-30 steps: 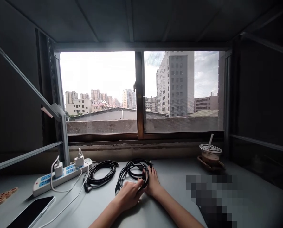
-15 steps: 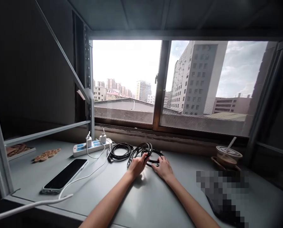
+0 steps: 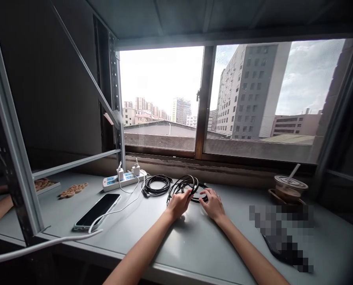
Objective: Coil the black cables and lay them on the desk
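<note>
My left hand [image 3: 179, 204] is closed around a coiled black cable [image 3: 191, 178], whose loops stand up above my fingers over the table. Just right of it, my right hand [image 3: 213, 204] rests low with its fingers curved and apart. Its fingertips are at the black loops lying on the table [image 3: 170, 241] behind my hands. Whether those loops belong to the same cable is unclear. Left of my hands lies another coiled black cable [image 3: 157, 185], flat and untouched.
A white power strip [image 3: 112, 183] holds two chargers. A phone [image 3: 97, 211] lies nearer, a white cord [image 3: 114, 213] crossing it. Small wooden pieces [image 3: 73, 190] sit further left. An iced drink cup [image 3: 290, 188] stands right. Another person's arm [image 3: 0, 211] shows beyond the shelf post [image 3: 13, 118].
The view has turned a little, so the table things sit further right in the picture. My right hand's fingers have lifted slightly and spread at the loops. Another person's arm now shows at the left.
</note>
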Demonstrator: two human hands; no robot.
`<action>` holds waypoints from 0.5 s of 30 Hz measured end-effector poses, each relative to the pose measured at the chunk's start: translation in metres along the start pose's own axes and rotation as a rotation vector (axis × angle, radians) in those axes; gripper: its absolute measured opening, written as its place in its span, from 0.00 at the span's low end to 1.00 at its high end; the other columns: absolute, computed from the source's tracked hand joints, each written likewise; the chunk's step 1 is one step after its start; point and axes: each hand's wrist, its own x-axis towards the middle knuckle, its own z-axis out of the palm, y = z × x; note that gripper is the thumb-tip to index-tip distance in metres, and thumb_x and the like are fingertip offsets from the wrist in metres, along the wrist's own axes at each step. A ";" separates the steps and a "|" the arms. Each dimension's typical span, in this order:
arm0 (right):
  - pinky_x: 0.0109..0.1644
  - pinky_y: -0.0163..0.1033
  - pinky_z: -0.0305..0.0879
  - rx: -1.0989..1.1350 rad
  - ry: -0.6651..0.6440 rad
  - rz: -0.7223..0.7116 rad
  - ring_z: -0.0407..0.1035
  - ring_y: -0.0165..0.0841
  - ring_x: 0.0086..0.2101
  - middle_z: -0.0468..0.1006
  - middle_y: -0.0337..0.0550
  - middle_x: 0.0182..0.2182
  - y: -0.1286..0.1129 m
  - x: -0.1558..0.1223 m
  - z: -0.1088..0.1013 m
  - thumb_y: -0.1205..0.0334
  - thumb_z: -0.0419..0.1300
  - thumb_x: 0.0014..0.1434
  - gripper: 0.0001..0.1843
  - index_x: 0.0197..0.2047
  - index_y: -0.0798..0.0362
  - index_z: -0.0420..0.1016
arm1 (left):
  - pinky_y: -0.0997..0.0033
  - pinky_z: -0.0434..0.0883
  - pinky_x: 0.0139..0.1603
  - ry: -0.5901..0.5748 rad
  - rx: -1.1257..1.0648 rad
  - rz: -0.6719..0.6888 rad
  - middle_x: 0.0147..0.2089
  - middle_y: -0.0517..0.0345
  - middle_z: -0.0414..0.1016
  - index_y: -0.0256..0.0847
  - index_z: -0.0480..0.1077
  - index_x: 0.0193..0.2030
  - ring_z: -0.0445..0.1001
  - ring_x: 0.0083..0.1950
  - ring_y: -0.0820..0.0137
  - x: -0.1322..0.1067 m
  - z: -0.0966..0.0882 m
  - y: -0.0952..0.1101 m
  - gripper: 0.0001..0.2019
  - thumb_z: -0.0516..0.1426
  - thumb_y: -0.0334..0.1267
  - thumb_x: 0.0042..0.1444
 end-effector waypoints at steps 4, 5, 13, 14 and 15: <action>0.48 0.40 0.61 0.094 0.045 -0.076 0.67 0.35 0.42 0.74 0.43 0.39 -0.009 -0.002 -0.008 0.60 0.48 0.56 0.13 0.41 0.52 0.70 | 0.71 0.67 0.32 -0.018 -0.003 0.022 0.33 0.51 0.77 0.39 0.63 0.51 0.77 0.33 0.65 0.001 0.001 0.005 0.16 0.41 0.41 0.64; 0.45 0.38 0.62 0.117 0.052 -0.089 0.68 0.34 0.40 0.74 0.43 0.38 -0.011 -0.003 -0.009 0.60 0.49 0.55 0.14 0.43 0.52 0.69 | 0.71 0.68 0.32 -0.028 -0.002 0.026 0.32 0.51 0.77 0.38 0.64 0.50 0.76 0.32 0.65 0.001 0.001 0.006 0.16 0.42 0.41 0.64; 0.31 0.32 0.61 0.165 0.041 -0.214 0.68 0.29 0.28 0.74 0.40 0.34 -0.020 -0.009 -0.023 0.53 0.47 0.59 0.14 0.39 0.52 0.68 | 0.74 0.65 0.27 -0.039 -0.064 0.069 0.24 0.54 0.73 0.38 0.70 0.41 0.72 0.24 0.69 -0.012 -0.004 0.014 0.15 0.45 0.41 0.61; 0.30 0.33 0.61 0.172 0.044 -0.204 0.68 0.29 0.27 0.74 0.40 0.32 -0.021 -0.009 -0.024 0.51 0.47 0.59 0.15 0.37 0.52 0.68 | 0.75 0.64 0.26 -0.034 -0.077 0.068 0.24 0.55 0.73 0.39 0.70 0.40 0.72 0.23 0.70 -0.014 -0.005 0.016 0.15 0.45 0.41 0.62; 0.30 0.33 0.61 0.183 0.048 -0.188 0.68 0.29 0.25 0.74 0.40 0.30 -0.023 -0.009 -0.024 0.49 0.47 0.59 0.17 0.35 0.52 0.68 | 0.75 0.64 0.26 -0.029 -0.088 0.062 0.23 0.55 0.72 0.39 0.71 0.40 0.71 0.23 0.71 -0.015 -0.006 0.019 0.15 0.44 0.41 0.62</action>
